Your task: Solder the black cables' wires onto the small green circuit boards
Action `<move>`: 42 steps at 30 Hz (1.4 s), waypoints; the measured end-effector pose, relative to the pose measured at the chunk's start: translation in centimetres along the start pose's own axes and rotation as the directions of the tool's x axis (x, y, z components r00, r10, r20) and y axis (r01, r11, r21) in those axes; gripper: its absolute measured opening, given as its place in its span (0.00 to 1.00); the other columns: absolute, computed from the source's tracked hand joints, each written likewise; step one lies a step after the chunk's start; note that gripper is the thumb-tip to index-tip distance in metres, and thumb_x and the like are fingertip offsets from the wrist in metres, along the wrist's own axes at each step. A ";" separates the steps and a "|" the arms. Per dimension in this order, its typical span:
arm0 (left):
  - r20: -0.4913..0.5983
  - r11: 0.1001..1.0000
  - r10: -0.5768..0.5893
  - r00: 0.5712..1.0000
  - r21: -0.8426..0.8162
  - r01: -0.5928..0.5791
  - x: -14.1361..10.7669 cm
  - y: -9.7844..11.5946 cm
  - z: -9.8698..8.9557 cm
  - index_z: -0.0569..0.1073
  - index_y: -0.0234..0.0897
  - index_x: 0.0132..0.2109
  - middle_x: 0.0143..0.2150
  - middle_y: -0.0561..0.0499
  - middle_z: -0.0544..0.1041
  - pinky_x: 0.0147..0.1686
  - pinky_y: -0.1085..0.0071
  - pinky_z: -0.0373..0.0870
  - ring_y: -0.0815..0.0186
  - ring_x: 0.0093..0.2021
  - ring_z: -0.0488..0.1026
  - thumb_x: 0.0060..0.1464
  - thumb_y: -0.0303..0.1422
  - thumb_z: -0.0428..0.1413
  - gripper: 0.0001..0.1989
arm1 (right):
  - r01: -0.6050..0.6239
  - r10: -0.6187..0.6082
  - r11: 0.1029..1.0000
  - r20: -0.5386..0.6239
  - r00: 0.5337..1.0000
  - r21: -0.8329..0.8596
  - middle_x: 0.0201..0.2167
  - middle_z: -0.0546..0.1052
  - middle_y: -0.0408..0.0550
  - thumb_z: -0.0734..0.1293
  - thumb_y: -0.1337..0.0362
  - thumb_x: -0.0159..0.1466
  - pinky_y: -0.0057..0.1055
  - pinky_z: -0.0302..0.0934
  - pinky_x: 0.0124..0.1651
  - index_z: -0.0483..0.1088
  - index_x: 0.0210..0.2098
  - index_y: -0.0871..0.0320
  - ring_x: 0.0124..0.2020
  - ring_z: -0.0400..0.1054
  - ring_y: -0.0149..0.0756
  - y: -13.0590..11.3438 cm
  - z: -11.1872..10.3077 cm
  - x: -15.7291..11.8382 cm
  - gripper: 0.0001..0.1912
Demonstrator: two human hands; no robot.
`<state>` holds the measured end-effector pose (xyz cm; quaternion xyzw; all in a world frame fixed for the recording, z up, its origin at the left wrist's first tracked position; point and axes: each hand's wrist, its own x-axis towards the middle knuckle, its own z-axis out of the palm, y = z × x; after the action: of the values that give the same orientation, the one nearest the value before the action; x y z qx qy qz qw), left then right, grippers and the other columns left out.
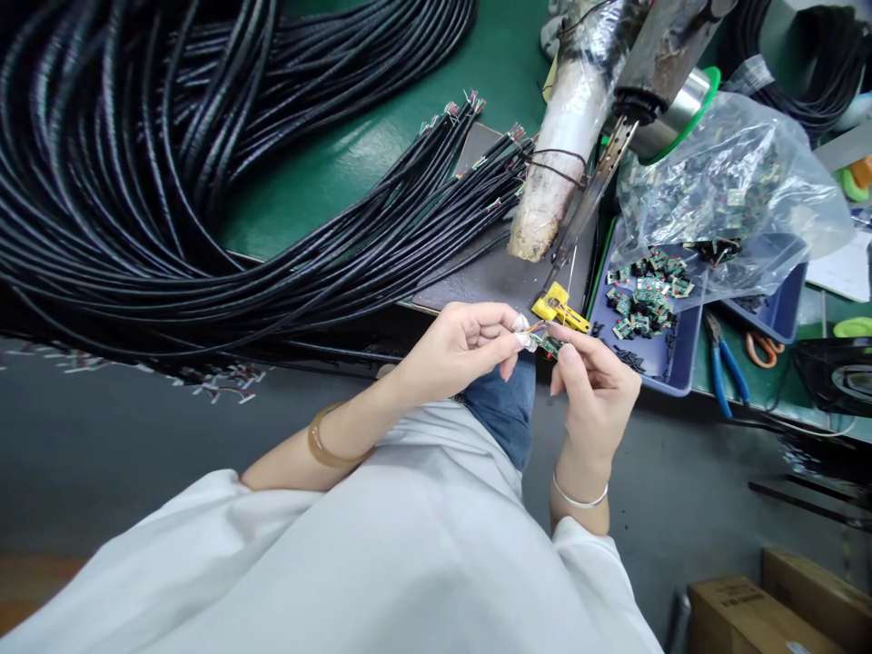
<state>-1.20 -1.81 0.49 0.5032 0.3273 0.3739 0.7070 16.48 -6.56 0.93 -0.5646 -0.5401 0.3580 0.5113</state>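
Near the bench's front edge, my left hand (470,350) pinches thin coloured wires (535,328), with white coverings on its fingertips. Close beside it, my right hand (594,381) holds a small green circuit board (549,344) between thumb and fingers. The wires and board meet between the two hands; the exact joint is too small to make out. Just beyond my fingers lies a yellow clip-like piece (559,307), under a metal soldering-iron holder (596,195). To the right, a blue tray (681,359) holds several small green boards (650,295) and small black parts.
Black cables (327,263) cover the left of the green bench (272,213), their stripped ends near a wrapped tube (559,163). A plastic bag (763,173) overlaps the trays. Blue-handled pliers (726,363) and a solder spool (685,113) stand right. Cardboard boxes (749,618) are below.
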 end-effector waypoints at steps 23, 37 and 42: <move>-0.087 0.999 -0.041 0.995 -0.007 0.040 0.3 -0.5 0.5 0.74 0.31 0.34 0.26 0.52 0.77 0.30 0.79 0.71 0.73 0.26 0.73 0.52 0.28 0.62 0.04 | 0.316 -0.312 0.824 0.088 0.946 -0.470 0.23 0.75 0.37 0.68 0.65 0.67 0.25 0.57 0.24 0.78 0.51 0.48 0.17 0.54 0.23 0.1 -0.4 -0.6 0.14; -0.143 0.988 -0.058 0.988 -0.151 0.036 1.0 -0.4 0.4 0.71 0.33 0.31 0.20 0.60 0.62 0.19 0.79 0.48 0.78 0.21 0.54 0.50 0.32 0.61 0.08 | 0.482 -0.429 0.708 0.229 0.874 -0.515 0.23 0.78 0.39 0.67 0.69 0.66 0.26 0.60 0.26 0.72 0.59 0.49 0.18 0.62 0.25 1.8 -0.4 -1.0 0.22; -0.127 0.992 -0.087 0.988 -0.100 0.074 0.7 -0.5 0.4 0.70 0.33 0.30 0.20 0.58 0.66 0.19 0.79 0.52 0.77 0.20 0.58 0.51 0.31 0.61 0.07 | 0.299 -0.324 0.892 -0.016 0.946 -0.339 0.21 0.75 0.38 0.64 0.64 0.68 0.26 0.60 0.22 0.72 0.56 0.51 0.17 0.64 0.27 1.1 -0.3 -1.4 0.17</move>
<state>-0.38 -1.46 0.10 0.4297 0.3748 0.3924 0.7217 16.82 -7.89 -0.32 -0.5614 -0.6571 0.1546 0.4787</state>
